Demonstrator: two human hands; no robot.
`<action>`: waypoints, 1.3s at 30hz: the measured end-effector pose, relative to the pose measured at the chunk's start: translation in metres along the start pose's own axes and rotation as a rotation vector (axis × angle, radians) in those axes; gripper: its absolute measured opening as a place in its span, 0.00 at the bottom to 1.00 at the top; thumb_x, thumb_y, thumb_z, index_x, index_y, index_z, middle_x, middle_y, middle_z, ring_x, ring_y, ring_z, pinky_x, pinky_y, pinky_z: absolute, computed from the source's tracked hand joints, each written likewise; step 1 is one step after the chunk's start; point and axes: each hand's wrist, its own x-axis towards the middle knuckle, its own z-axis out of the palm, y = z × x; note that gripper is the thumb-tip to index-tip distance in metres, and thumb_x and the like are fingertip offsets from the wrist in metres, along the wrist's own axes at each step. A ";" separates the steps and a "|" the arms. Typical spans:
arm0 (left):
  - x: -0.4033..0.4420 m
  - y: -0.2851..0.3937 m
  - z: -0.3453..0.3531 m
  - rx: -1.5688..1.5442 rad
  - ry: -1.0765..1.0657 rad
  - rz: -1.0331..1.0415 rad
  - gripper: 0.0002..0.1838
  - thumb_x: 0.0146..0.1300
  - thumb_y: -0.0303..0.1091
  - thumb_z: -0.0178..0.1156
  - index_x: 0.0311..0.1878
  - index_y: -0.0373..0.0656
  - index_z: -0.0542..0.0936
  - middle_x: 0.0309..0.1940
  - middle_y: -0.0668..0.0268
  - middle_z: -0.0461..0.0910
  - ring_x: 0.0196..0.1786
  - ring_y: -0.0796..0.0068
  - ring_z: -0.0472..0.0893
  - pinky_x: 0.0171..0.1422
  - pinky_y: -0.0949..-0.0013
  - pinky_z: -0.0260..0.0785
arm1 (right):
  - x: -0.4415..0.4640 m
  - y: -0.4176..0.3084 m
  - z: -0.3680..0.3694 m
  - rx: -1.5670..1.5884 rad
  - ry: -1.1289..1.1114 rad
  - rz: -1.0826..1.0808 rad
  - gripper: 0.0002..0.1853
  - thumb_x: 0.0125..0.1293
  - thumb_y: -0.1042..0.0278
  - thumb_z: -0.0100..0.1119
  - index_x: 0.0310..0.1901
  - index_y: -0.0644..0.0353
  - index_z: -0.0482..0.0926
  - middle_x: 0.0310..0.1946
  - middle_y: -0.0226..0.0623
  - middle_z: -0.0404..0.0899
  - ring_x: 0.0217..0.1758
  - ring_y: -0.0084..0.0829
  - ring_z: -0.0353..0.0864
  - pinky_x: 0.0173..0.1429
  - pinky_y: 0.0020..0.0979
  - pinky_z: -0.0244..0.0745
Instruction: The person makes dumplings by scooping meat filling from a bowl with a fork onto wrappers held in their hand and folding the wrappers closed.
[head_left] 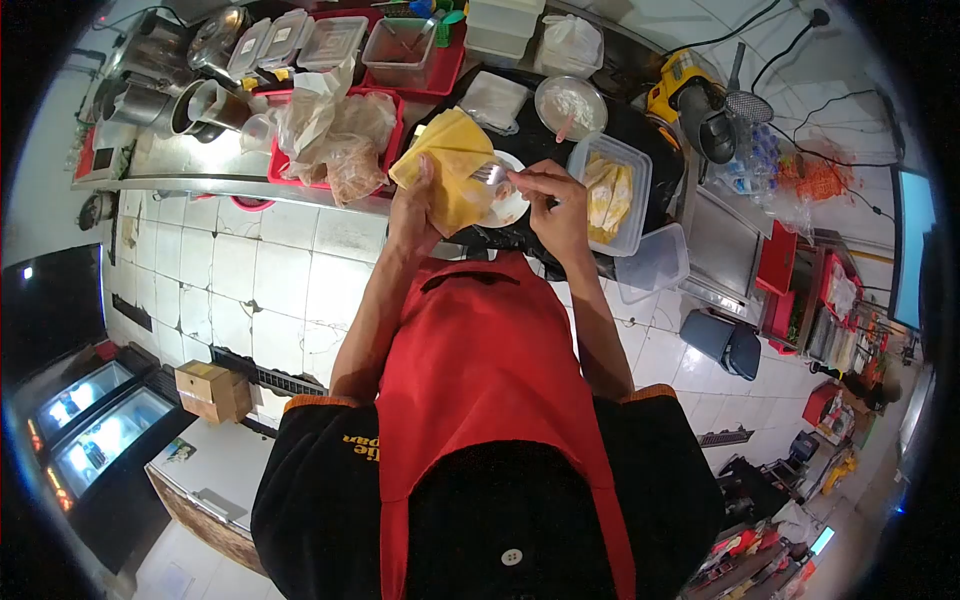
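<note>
Yellow folded sheets that look like dough wrappers are gripped in my left hand, its thumb on top and the sheets fanned open. My right hand is closed around a fork, whose tines touch or hover just over the lower sheet; I cannot tell which. Partly behind the sheets is a white plate with some pinkish-brown food on it. Right of my right hand, a clear plastic container holds more yellow wrappers. Above sits a round bowl with white contents and a pinkish-handled utensil.
A red tray with plastic bags stands left of my left hand. Behind are lidded tubs and a packet of white squares. A container lid juts over the front edge. A yellow-black power tool lies right.
</note>
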 end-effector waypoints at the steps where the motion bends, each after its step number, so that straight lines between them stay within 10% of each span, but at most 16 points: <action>1: 0.002 0.002 0.001 -0.100 -0.057 -0.049 0.28 0.75 0.49 0.51 0.69 0.41 0.64 0.59 0.57 0.76 0.60 0.61 0.79 0.59 0.52 0.78 | -0.001 0.003 0.002 0.059 0.012 0.054 0.15 0.62 0.87 0.58 0.47 0.60 0.87 0.35 0.35 0.83 0.35 0.21 0.80 0.37 0.21 0.71; 13: 0.002 -0.027 -0.009 0.204 0.065 0.011 0.24 0.75 0.45 0.54 0.65 0.41 0.68 0.55 0.62 0.78 0.53 0.70 0.82 0.53 0.62 0.80 | 0.024 -0.021 0.011 0.157 -0.037 0.115 0.15 0.52 0.70 0.78 0.29 0.62 0.76 0.36 0.25 0.73 0.29 0.14 0.65 0.31 0.20 0.60; 19: 0.014 -0.052 -0.045 0.240 0.183 0.179 0.24 0.76 0.47 0.50 0.65 0.40 0.69 0.55 0.59 0.78 0.51 0.66 0.82 0.53 0.63 0.79 | 0.009 -0.038 0.044 0.008 -0.198 -0.022 0.12 0.53 0.73 0.75 0.38 0.65 0.82 0.44 0.38 0.82 0.38 0.26 0.82 0.42 0.27 0.77; 21: 0.018 -0.036 -0.072 -0.278 -0.539 -0.136 0.29 0.76 0.54 0.43 0.66 0.39 0.69 0.57 0.56 0.77 0.54 0.60 0.82 0.56 0.59 0.79 | 0.001 -0.039 0.052 0.263 -0.211 0.086 0.12 0.59 0.72 0.71 0.44 0.64 0.85 0.46 0.39 0.85 0.42 0.25 0.84 0.45 0.25 0.78; 22: 0.015 -0.032 -0.065 -0.189 -0.053 -0.102 0.34 0.75 0.59 0.38 0.68 0.39 0.67 0.61 0.52 0.75 0.59 0.55 0.80 0.61 0.53 0.77 | 0.003 -0.038 0.043 0.293 -0.332 0.204 0.13 0.62 0.71 0.68 0.47 0.65 0.85 0.45 0.38 0.86 0.45 0.24 0.84 0.48 0.24 0.78; 25: 0.021 -0.023 -0.116 -0.449 -0.135 -0.014 0.29 0.74 0.51 0.44 0.70 0.41 0.67 0.64 0.52 0.73 0.64 0.52 0.76 0.65 0.47 0.74 | -0.007 0.016 0.034 0.371 -0.191 0.262 0.13 0.68 0.70 0.64 0.53 0.61 0.85 0.45 0.39 0.87 0.43 0.19 0.82 0.45 0.25 0.77; 29: 0.003 -0.003 -0.156 -0.435 -0.099 0.121 0.26 0.75 0.47 0.42 0.69 0.42 0.68 0.65 0.53 0.73 0.65 0.51 0.75 0.65 0.42 0.73 | -0.027 0.073 0.029 -0.468 -0.426 0.537 0.15 0.62 0.72 0.61 0.49 0.49 0.88 0.40 0.49 0.85 0.41 0.45 0.87 0.45 0.41 0.80; 39: -0.020 -0.006 -0.162 -0.309 0.079 0.157 0.27 0.75 0.47 0.42 0.70 0.41 0.66 0.65 0.53 0.73 0.64 0.51 0.76 0.64 0.44 0.74 | -0.061 0.109 0.064 -0.485 -0.211 0.379 0.09 0.58 0.69 0.60 0.38 0.54 0.88 0.39 0.48 0.84 0.42 0.52 0.85 0.46 0.48 0.80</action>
